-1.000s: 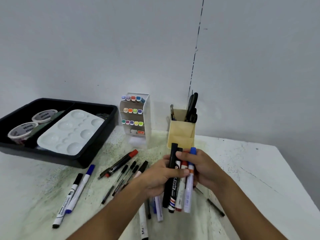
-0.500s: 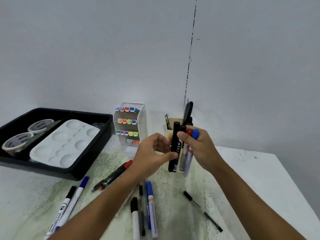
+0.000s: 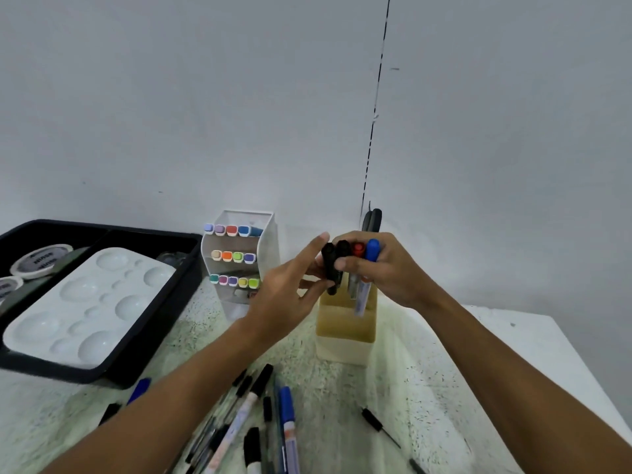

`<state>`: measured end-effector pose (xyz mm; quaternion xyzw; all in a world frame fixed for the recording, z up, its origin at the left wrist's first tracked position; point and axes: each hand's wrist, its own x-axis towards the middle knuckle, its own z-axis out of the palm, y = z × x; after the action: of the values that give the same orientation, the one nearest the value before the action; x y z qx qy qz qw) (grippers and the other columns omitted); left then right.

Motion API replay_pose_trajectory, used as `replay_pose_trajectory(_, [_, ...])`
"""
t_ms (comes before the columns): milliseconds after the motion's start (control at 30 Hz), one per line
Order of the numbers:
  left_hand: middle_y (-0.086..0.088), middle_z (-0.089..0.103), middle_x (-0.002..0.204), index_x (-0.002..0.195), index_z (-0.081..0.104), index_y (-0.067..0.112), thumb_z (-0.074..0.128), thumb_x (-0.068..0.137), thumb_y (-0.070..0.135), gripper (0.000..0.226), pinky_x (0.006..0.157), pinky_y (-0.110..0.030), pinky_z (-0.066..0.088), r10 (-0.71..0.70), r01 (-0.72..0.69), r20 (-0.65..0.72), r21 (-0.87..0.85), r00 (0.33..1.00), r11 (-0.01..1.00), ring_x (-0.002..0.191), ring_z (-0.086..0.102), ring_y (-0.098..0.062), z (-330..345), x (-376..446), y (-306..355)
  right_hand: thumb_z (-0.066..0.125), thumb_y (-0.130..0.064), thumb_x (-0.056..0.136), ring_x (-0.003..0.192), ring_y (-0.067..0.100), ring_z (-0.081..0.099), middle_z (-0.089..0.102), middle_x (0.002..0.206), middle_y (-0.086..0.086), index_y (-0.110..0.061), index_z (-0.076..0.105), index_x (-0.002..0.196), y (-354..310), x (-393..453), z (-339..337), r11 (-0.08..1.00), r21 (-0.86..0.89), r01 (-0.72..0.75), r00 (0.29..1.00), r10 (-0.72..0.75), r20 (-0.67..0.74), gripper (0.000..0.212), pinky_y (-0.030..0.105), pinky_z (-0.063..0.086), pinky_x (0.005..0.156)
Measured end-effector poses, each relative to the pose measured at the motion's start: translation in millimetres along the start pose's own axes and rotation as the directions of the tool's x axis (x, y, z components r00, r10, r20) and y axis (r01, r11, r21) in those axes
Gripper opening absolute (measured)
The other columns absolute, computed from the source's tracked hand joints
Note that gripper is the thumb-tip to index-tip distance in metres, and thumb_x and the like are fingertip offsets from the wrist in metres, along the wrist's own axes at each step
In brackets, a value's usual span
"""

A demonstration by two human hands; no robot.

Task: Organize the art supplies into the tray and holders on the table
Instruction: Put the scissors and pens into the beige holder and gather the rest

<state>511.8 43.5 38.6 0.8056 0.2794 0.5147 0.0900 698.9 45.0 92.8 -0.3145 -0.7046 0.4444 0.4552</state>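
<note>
From the head view, the right hand [image 3: 383, 268] grips a bunch of markers [image 3: 355, 268] with curled fingers: two black caps, one red, one blue, all smooth plastic and held upright. Their lower ends hang over the mouth of the tan box-shaped holder [image 3: 345, 319], at 12 o'clock from the loose pens. The left hand [image 3: 290, 295] is nearly flat, fingers straight, and its fingertips touch the black markers from 9 o'clock. Behind the bunch, black scissor handles [image 3: 372, 218] stand up. At 9 o'clock from the holder stands a white tiered rack [image 3: 263, 268] with coloured square caps. Further at 9 o'clock is a black tray [image 3: 178, 289] with a white glossy palette [image 3: 89, 306] of round wells. Loose pens [image 3: 260, 422] lie on the speckled bench [image 3: 427, 371], partly hidden by the left forearm.
</note>
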Motion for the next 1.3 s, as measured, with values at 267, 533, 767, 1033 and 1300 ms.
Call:
replay_pose_trajectory(267, [-0.023, 0.07, 0.098, 0.152, 0.021, 0.033, 0.068, 0.086, 0.012, 0.084, 0.085, -0.017, 0.054, 0.191, -0.187, -0.065, 0.066, 0.979, 0.98, 0.092, 0.066, -0.018, 12, -13, -21, 0.069, 0.003, 0.079, 0.089, 0.035, 0.063, 0.067, 0.095, 0.024, 0.009, 0.067, 0.108, 8, 19, -14, 0.993, -0.071, -0.092, 0.96, 0.108, 0.259, 0.029, 0.034, 0.053, 0.083])
replay_pose_trajectory(533, [-0.024, 0.069, 0.098, 0.152, 0.022, 0.03, 0.071, 0.082, 0.008, 0.089, 0.091, -0.016, 0.051, 0.221, -0.216, -0.053, 0.086, 0.974, 0.973, 0.095, 0.065, -0.019, 15, -22, -28, 0.071, 0.001, 0.076, 0.088, 0.042, 0.061, 0.068, 0.091, 0.019, -0.003, 0.07, 0.106, 11, 32, -18, 0.984, -0.112, -0.141, 0.899, 0.174, 0.401, 0.031, 0.041, 0.051, 0.081])
replay_pose_trajectory(767, [-0.022, 0.07, 0.098, 0.14, 0.039, 0.016, 0.072, 0.08, 0.008, 0.069, 0.094, -0.007, 0.043, 0.145, -0.142, -0.02, 0.113, 0.989, 0.983, 0.094, 0.063, -0.017, 20, -32, -26, 0.071, 0.005, 0.074, 0.083, 0.05, 0.063, 0.07, 0.091, 0.019, -0.017, 0.076, 0.103, 33, 7, -10, 0.989, -0.069, -0.128, 0.957, 0.142, 0.254, 0.037, 0.057, 0.054, 0.076])
replay_pose_trajectory(1033, [-0.016, 0.071, 0.094, 0.133, 0.044, 0.005, 0.067, 0.086, 0.016, 0.053, 0.092, -0.001, 0.035, 0.061, -0.064, 0.026, 0.16, 0.998, 0.985, 0.089, 0.058, -0.012, 22, -32, -18, 0.069, 0.015, 0.075, 0.09, 0.016, 0.071, 0.074, 0.094, 0.008, 0.001, 0.072, 0.103, 42, -22, 7, 0.992, -0.123, 0.008, 0.999, -0.004, 0.035, 0.032, 0.021, 0.052, 0.079])
replay_pose_trajectory(1300, [-0.011, 0.067, 0.105, 0.134, 0.054, 0.003, 0.069, 0.088, 0.01, 0.049, 0.085, -0.005, 0.038, -0.05, 0.041, 0.067, 0.129, 0.996, 0.991, 0.096, 0.056, -0.005, 24, -33, -17, 0.074, 0.007, 0.075, 0.096, 0.013, 0.068, 0.072, 0.099, -0.002, -0.01, 0.07, 0.103, 47, -38, 16, 0.974, -0.225, 0.038, 0.989, -0.07, -0.133, 0.033, 0.021, 0.051, 0.085])
